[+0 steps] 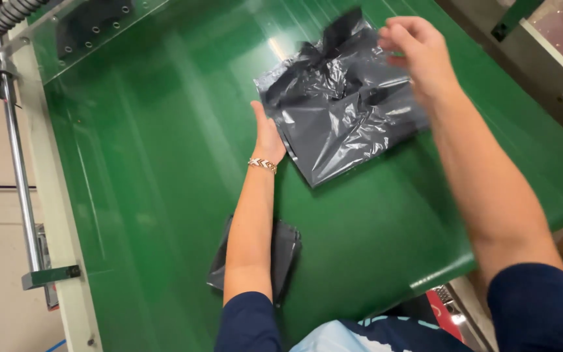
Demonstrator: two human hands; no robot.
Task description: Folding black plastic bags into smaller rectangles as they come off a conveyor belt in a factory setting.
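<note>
Two hands work one dark plastic bag point(340, 111) on the green belt point(151, 182): our left hand point(267, 137) lies flat against its near-left edge, our right hand point(418, 49) pinches its far corner, long axis running diagonally away rightward.

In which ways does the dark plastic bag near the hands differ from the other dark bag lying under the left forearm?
The upper bag is crumpled and glossy, with a loose flap raised; the lower bag lies flat and folded. The upper bag shows larger and fully visible; the lower bag is partly hidden by the forearm. The left hand touches the upper bag's edge and the right hand is over it; neither touches the lower bag. Both are dark grey plastic on the green belt.
</note>
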